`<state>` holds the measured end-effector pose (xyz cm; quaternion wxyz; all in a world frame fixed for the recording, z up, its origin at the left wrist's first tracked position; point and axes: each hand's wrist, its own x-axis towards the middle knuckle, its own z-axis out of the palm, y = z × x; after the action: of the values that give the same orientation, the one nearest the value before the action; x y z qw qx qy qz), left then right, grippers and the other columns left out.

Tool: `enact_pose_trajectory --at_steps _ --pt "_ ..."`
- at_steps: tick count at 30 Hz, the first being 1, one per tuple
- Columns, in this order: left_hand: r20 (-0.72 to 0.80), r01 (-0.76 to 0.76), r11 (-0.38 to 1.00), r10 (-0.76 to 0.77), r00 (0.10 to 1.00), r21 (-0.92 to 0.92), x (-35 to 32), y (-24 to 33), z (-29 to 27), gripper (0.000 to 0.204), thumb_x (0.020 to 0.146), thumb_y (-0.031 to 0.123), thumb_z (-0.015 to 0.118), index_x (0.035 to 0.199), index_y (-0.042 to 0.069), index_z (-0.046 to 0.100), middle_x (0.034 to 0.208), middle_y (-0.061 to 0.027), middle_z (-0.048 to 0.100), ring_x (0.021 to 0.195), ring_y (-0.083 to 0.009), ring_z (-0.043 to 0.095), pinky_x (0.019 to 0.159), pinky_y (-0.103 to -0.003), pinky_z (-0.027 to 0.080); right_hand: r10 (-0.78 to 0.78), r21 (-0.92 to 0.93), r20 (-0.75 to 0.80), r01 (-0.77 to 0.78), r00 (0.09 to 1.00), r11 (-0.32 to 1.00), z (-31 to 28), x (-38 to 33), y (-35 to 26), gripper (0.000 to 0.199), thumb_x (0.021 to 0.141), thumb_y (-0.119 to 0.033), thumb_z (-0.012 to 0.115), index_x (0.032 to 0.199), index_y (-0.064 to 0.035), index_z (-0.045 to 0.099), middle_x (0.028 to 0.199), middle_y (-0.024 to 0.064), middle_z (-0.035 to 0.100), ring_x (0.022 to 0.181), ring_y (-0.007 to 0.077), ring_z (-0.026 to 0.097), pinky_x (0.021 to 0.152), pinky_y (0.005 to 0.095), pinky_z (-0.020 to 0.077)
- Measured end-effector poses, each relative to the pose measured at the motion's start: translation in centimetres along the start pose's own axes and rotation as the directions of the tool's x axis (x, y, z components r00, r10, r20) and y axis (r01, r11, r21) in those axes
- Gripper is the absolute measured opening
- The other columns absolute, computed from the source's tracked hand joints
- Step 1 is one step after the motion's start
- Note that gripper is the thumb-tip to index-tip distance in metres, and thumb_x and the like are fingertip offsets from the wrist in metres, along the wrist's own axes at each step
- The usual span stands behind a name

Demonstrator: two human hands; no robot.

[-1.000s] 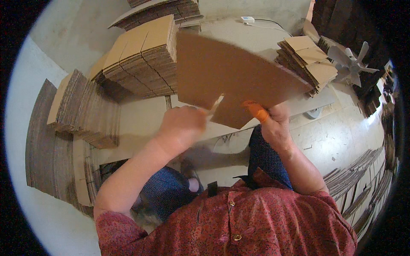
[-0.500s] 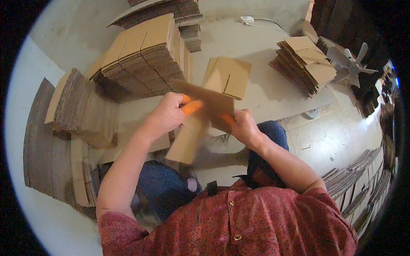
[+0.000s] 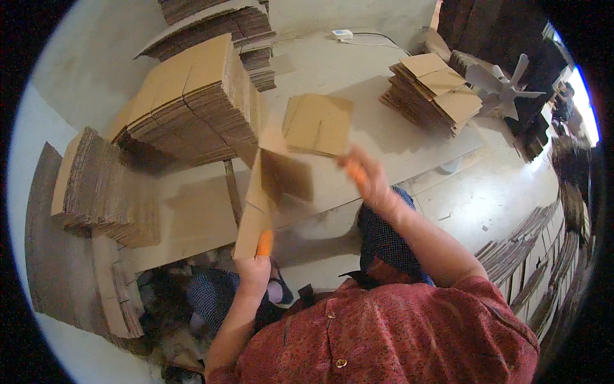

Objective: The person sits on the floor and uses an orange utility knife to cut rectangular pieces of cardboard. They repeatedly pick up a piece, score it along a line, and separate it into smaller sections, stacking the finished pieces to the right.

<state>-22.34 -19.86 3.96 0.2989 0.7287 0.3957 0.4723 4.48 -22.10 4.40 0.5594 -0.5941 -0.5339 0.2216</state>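
My left hand [image 3: 254,265] grips the lower end of a creased cardboard piece [image 3: 252,221], its thumb in an orange finger cover. The piece stands up over the table's front edge, and one flap [image 3: 288,176] juts out to the right, blurred. Apart from it, my right hand [image 3: 368,179] is in the air just right of a small flat cardboard stack [image 3: 318,123]. That hand also wears orange on its fingers, and motion smears them, so whether they are closed does not show.
Tall bundles of flat cardboard [image 3: 185,96] stand at the left of the pale table [image 3: 409,147], with more cardboard [image 3: 105,192] at the far left. A loosely fanned cardboard pile [image 3: 435,93] sits at the right, beside a grey fan [image 3: 505,86]. A white box with a cable [image 3: 342,34] lies at the back.
My right hand has come off the cardboard and moved slightly up. My left hand has dropped toward me, now at the piece's lower end. The piece has turned more upright; the view shifted slightly.
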Motion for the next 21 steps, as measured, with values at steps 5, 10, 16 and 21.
enact_pose_trajectory --at_steps 5,10,16,21 --pt "0.008 -0.003 0.997 0.004 1.000 -0.074 2.4 0.1 1.5 0.019 0.081 0.005 0.060 0.098 -0.003 0.059 0.088 -0.0103 0.065 0.080 -0.0191 0.061 0.071 -0.030 0.046 0.160 -0.739 -0.281 -0.319 0.946 0.593 -1.3 8.2 4.8 0.082 0.071 -0.051 0.065 0.126 0.0002 0.032 0.102 0.0206 0.059 0.093 0.0327 0.058 0.077 0.0402 0.0476" --pt "0.028 0.010 0.999 -0.009 1.000 -0.047 2.8 -0.1 1.7 0.018 0.080 0.005 0.060 0.096 -0.003 0.060 0.086 -0.0105 0.064 0.079 -0.0203 0.061 0.072 -0.030 0.046 0.427 -0.743 -0.237 -0.446 0.873 0.499 0.4 12.1 7.8 0.094 0.057 -0.051 0.073 0.126 0.0009 0.035 0.110 0.0153 0.057 0.099 0.0259 0.057 0.081 0.0380 0.0465" --pt "0.056 0.037 0.990 -0.030 0.998 -0.134 3.2 -0.5 1.4 0.021 0.079 0.003 0.060 0.099 -0.003 0.059 0.091 -0.0108 0.063 0.084 -0.0195 0.060 0.074 -0.030 0.045 0.348 -0.809 0.058 -0.160 0.936 0.566 -2.6 12.8 15.0 0.047 0.063 -0.028 0.075 0.097 0.0010 0.059 0.080 0.0107 0.063 0.070 0.0198 0.061 0.055 0.0295 0.0489" --pt "0.024 -0.023 0.993 0.026 0.999 -0.119 3.2 -0.8 1.1 0.022 0.079 0.001 0.060 0.100 -0.002 0.059 0.092 -0.0097 0.063 0.085 -0.0191 0.059 0.075 -0.029 0.045 0.560 0.243 -0.130 -0.522 0.818 0.818 -3.2 8.8 8.6 0.024 0.078 -0.024 0.065 0.076 -0.0006 0.066 0.068 0.0117 0.062 0.054 0.0182 0.057 0.046 0.0308 0.0447"
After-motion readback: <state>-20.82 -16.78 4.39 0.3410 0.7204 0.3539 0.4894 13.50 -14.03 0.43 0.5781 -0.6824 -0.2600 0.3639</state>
